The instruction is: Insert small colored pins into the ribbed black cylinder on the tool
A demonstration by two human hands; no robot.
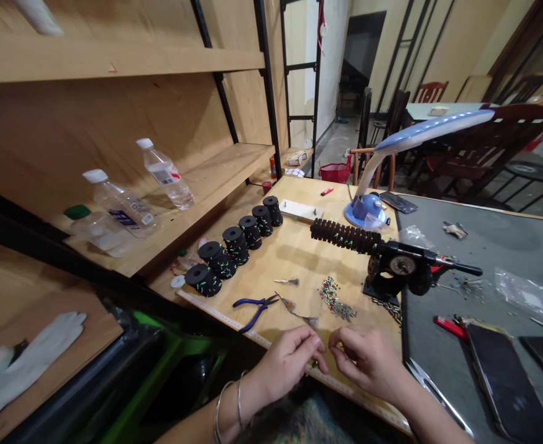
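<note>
My left hand [292, 357], with two bangles at the wrist, is above the table's front edge with thumb and fingers pinched. Close beside it, my right hand [364, 354] is also pinched. Whatever lies between the fingertips is too small to name. Just beyond them are a pile of multicoloured beads [329, 291] and small metal pieces [346, 311]. Blue-handled pliers [255, 308] lie to the left, near small tufted bundles of strands [287, 302]. A hand-cranked winder [398, 265] stands at right, its shaft carrying a row of black foam discs [345, 235].
Several black foam spools [234, 243] line the table's left side. A blue desk lamp [366, 209] stands behind the winder. Scissors [438, 394], a red-handled tool [451, 327] and a dark phone-like slab [507, 376] lie at right. Plastic bottles [167, 176] occupy the shelf.
</note>
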